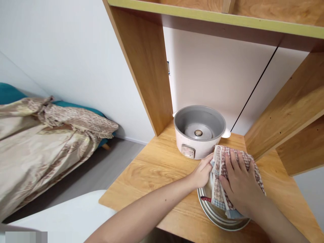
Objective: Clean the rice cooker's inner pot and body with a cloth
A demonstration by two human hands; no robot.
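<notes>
My left hand [204,172] is closed at the upper left edge of a round, shiny metal bowl [210,212] with ringed sides, its fingertips partly hidden beside the cloth. A brown-and-white patterned towel [219,194] with blue-grey edging covers much of the bowl. My right hand [239,184] lies flat on the towel with its fingers spread. Just behind stands a pale pink rice cooker body [178,138], lidless, its grey inside and round heating plate [198,132] showing. A small dark red strip [206,199] shows at the bowl's left side, by the towel.
The wooden desktop [141,179] holds these things, with upright panels at left [149,74] and right [286,108]. A shelf [215,17] crosses above. A black cord [258,84] runs down the wall. A white chair [68,216] and a cloth-draped sofa [37,145] stand left.
</notes>
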